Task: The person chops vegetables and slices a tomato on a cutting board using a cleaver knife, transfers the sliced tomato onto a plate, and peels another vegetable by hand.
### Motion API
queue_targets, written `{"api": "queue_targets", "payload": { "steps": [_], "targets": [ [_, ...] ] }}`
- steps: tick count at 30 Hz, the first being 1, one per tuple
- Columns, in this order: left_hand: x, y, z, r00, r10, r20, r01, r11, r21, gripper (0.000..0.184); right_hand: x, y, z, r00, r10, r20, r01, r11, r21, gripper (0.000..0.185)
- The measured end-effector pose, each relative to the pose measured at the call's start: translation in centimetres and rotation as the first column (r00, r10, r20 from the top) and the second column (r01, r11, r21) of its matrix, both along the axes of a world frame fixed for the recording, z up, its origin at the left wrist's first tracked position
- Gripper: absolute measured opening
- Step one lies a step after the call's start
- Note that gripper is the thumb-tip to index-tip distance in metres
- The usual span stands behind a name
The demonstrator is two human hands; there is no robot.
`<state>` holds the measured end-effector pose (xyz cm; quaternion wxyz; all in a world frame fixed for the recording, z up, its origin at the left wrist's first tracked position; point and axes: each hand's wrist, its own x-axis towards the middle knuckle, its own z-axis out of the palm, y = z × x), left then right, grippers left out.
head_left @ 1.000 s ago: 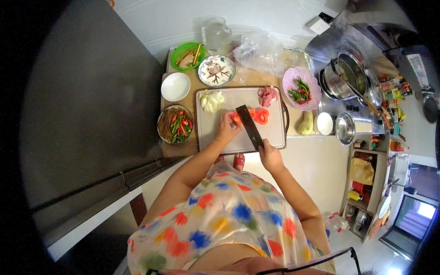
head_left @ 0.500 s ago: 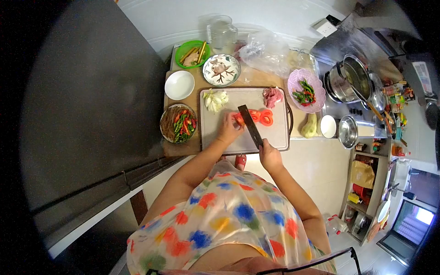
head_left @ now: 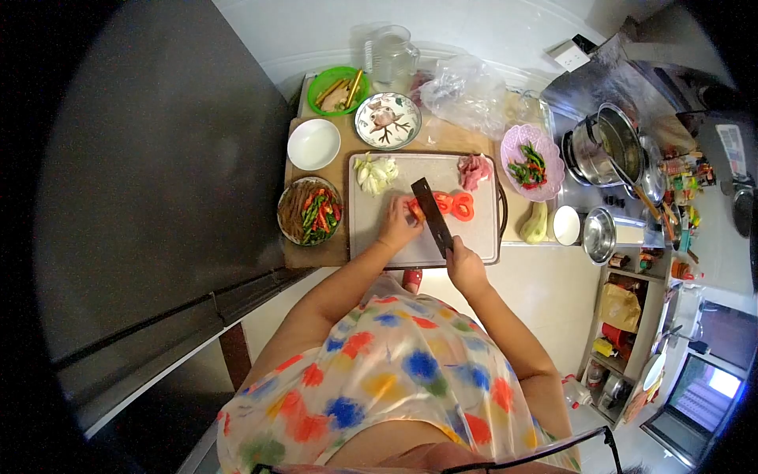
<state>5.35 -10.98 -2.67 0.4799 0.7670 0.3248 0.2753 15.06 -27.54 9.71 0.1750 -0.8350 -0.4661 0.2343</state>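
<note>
My right hand [head_left: 467, 267] is closed round the handle of a dark cleaver [head_left: 433, 217], whose blade slants across the cutting board [head_left: 379, 245]. On the blade's left side, my left hand [head_left: 400, 225] grips the remaining piece of tomato [head_left: 416, 209] with bent fingers. Red tomato slices [head_left: 461, 207] lie flat to the right of the blade. Pale chopped vegetable pieces [head_left: 376, 174] are heaped at the board's upper left, and sliced pink meat [head_left: 474, 171] sits at its upper right.
Left of the board are a white bowl [head_left: 314, 144] and a bowl of peppers and brown strips [head_left: 310, 211]. Behind stand an owl plate [head_left: 388, 121], a green basket [head_left: 338, 91] and a glass pitcher [head_left: 392, 57]. A pink basket [head_left: 532, 163], pale gourd [head_left: 534, 223] and pot [head_left: 608, 142] are right.
The view has shifted slightly, so the board and dishes appear a little further right. Both hands keep their holds on the tomato and cleaver, with little visible movement.
</note>
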Motion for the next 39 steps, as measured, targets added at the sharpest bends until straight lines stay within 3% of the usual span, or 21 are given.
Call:
{"api": "queue_targets", "payload": {
  "steps": [9, 11, 15, 18, 19, 20, 22, 25, 28, 31, 34, 39],
  "targets": [
    [-0.3, 0.2, -0.3, 1.000, -0.028, 0.000, 0.028, 0.999, 0.046, 0.055, 0.6, 5.0, -2.5, 1.000, -0.014, -0.015, 0.014, 0.999, -0.051, 0.025],
    [-0.4, 0.4, -0.8, 0.998, -0.055, 0.031, 0.050, 0.991, 0.121, 0.055, 0.7, 5.4, -4.4, 1.000, -0.017, -0.016, 0.016, 0.999, -0.040, 0.026],
    [-0.9, 0.5, 0.2, 0.995, -0.096, -0.006, 0.096, 0.983, 0.158, 0.057, 0.8, 5.6, -4.6, 0.987, -0.125, -0.100, 0.127, 0.992, 0.011, 0.024],
    [-1.1, 0.0, -1.0, 0.983, 0.015, 0.181, 0.039, 0.957, -0.288, 0.058, 2.1, 4.7, -6.4, 0.901, -0.265, -0.343, 0.316, 0.943, 0.101, 0.024],
    [-1.3, 0.4, 1.3, 0.985, -0.011, 0.175, 0.054, 0.968, -0.245, 0.061, 2.2, 4.6, -4.8, 0.837, -0.307, -0.452, 0.380, 0.922, 0.078, 0.024],
    [-1.5, 0.8, 3.1, 0.992, -0.080, 0.095, 0.087, 0.994, -0.072, 0.063, 2.2, 4.3, -3.9, 0.760, -0.341, -0.554, 0.439, 0.897, 0.049, 0.024],
    [-2.0, 1.7, 5.2, 0.981, -0.170, -0.096, 0.190, 0.946, 0.262, 0.067, 2.6, 3.1, -3.1, 0.774, -0.316, -0.549, 0.428, 0.900, 0.086, 0.023],
    [-1.8, 2.3, 3.0, 0.967, -0.210, -0.142, 0.241, 0.934, 0.262, 0.070, 3.4, 1.0, 0.8, 0.786, -0.279, -0.551, 0.391, 0.915, 0.095, 0.016],
    [-1.6, 2.5, 1.7, 0.966, -0.250, -0.065, 0.256, 0.960, 0.112, 0.071, 5.2, -2.0, 1.2, 0.976, -0.086, -0.199, 0.125, 0.972, 0.197, 0.015],
    [-1.9, 2.5, 2.5, 0.955, -0.247, -0.164, 0.275, 0.945, 0.177, 0.073, 5.9, -3.6, 1.9, 0.997, 0.059, -0.040, -0.056, 0.996, 0.073, 0.016],
    [-1.9, 2.8, 2.5, 0.947, -0.286, -0.145, 0.309, 0.937, 0.166, 0.073, 5.7, -4.3, 1.5, 0.981, 0.193, 0.033, -0.193, 0.981, 0.002, 0.014],
    [-1.9, 3.0, 2.9, 0.935, -0.308, -0.179, 0.336, 0.928, 0.159, 0.072, 5.3, -4.3, 0.6, 0.973, 0.226, 0.040, -0.226, 0.974, -0.022, 0.013]
  ]
}}
